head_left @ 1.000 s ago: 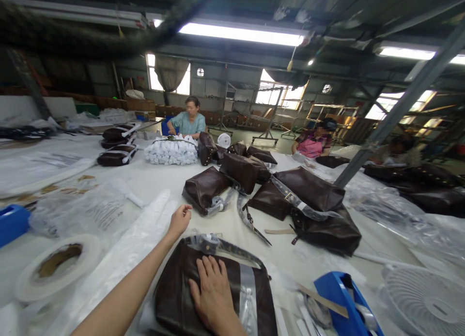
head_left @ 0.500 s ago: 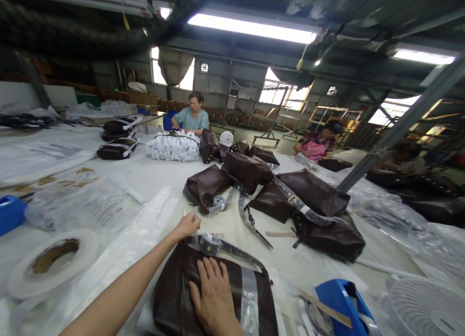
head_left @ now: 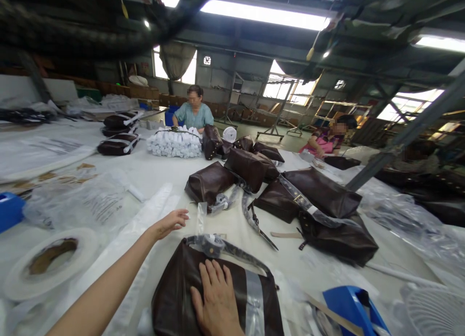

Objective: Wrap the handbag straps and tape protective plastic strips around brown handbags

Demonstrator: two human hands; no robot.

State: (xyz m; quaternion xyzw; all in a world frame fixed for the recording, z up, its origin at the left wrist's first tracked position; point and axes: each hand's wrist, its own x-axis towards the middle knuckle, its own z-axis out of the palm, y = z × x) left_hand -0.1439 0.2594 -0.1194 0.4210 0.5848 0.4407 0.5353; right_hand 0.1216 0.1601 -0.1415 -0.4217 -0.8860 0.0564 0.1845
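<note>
A dark brown leather bag point(head_left: 185, 287) lies on the table right in front of me. My right hand point(head_left: 216, 297) rests flat on its face with the fingers spread. A clear plastic band point(head_left: 254, 297) runs across the bag beside that hand. Along the top edge lies the bag's strap point(head_left: 247, 252), with clear wrap around part of it. From the wrapped part a clear plastic strip point(head_left: 201, 219) sticks out toward the far side. My left hand point(head_left: 170, 223) hovers left of this strip, fingers stretched out, holding nothing.
Several more brown bags point(head_left: 247, 169) are heaped beyond mine. A large tape roll point(head_left: 47, 263) lies at the left, a blue tape dispenser point(head_left: 352, 307) and a white fan point(head_left: 436, 307) at the right. A slanted metal post point(head_left: 399, 137) rises at the right. Co-workers sit across the table.
My left hand has let go of the clear strip, opened and moved left. The strip's end now stands free. My right hand stays on the bag while the view shifts slightly.
</note>
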